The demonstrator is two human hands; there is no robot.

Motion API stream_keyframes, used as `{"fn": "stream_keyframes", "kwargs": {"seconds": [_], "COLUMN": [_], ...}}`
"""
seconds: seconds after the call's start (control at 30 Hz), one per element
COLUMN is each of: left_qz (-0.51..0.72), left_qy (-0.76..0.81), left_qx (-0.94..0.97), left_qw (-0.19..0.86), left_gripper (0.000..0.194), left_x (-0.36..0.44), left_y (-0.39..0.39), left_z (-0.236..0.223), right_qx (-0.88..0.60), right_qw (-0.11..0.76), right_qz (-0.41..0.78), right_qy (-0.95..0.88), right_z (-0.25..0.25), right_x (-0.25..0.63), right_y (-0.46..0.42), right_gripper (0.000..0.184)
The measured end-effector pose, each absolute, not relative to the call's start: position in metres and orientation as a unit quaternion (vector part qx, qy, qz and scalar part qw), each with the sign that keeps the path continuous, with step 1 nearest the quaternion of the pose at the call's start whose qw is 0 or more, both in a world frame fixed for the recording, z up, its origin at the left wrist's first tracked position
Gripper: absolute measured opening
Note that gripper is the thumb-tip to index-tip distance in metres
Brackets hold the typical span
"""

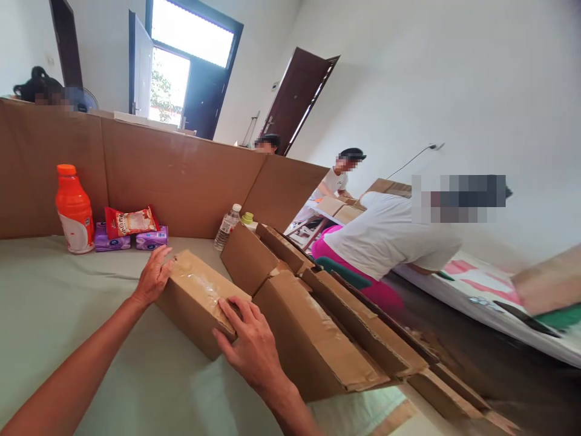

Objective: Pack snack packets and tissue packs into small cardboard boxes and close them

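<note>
A taped brown cardboard box (190, 315) stands on its narrow side on the pale green table, between my two hands. My left hand (154, 277) grips its far left end, with the fingers over the top edge. At the near right end, my right hand (252, 342) grips the box, fingers on the taped top and thumb against the side. Just right of it, a larger cardboard box (313, 333) leans in a row with several other boxes, one of them a smaller cardboard box (249, 260) behind.
A tall cardboard screen (181, 175) borders the table's far side. Before it stand an orange bottle (75, 209), purple tissue packs (113, 239) under a red snack packet (131, 221), and a clear bottle (227, 227). A co-worker in white (390, 233) bends over a table at right.
</note>
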State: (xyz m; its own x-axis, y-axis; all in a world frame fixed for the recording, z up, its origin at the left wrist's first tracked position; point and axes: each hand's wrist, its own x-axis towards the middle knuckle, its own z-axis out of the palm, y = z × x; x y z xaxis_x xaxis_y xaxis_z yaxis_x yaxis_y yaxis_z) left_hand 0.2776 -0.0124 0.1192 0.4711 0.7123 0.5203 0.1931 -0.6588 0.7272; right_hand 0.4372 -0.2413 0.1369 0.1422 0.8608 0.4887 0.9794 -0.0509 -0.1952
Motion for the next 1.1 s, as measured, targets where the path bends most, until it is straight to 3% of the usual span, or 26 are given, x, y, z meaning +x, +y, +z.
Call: {"fn": "stream_keyframes", "kwargs": {"seconds": [0.17, 0.3, 0.47, 0.67, 0.8, 0.93, 1.1], "left_qz": [0.392, 0.310, 0.260, 0.210, 0.161, 0.136, 0.088], "left_qy": [0.317, 0.257, 0.206, 0.186, 0.173, 0.157, 0.117], "left_qx": [0.779, 0.810, 0.842, 0.885, 0.915, 0.934, 0.960], "left_qw": [0.373, 0.427, 0.426, 0.372, 0.327, 0.291, 0.238], "left_gripper": [0.071, 0.071, 0.071, 0.065, 0.074, 0.063, 0.032], "left_x": [0.319, 0.341, 0.382, 0.383, 0.341, 0.290, 0.215], "left_y": [-0.060, -0.085, -0.063, -0.057, -0.096, -0.155, -0.184], "left_z": [0.066, 0.031, 0.025, 0.027, 0.029, 0.031, 0.041], "right_qx": [-0.792, -0.841, -0.868, -0.824, -0.751, -0.673, -0.631], "right_qw": [0.201, 0.159, 0.134, 0.223, 0.289, 0.286, 0.198], "right_qz": [-0.184, -0.169, -0.167, -0.232, -0.311, -0.221, -0.033], "right_qy": [-0.546, -0.488, -0.447, -0.467, -0.506, -0.645, -0.750], "right_z": [0.136, 0.144, 0.145, 0.120, 0.101, 0.060, 0.001], "right_x": [0.451, 0.468, 0.487, 0.495, 0.469, 0.424, 0.374], "right_y": [-0.208, -0.180, -0.162, -0.170, -0.199, -0.219, -0.188], "right_gripper": [0.038, 0.039, 0.044, 0.060, 0.049, 0.033, 0.041]}}
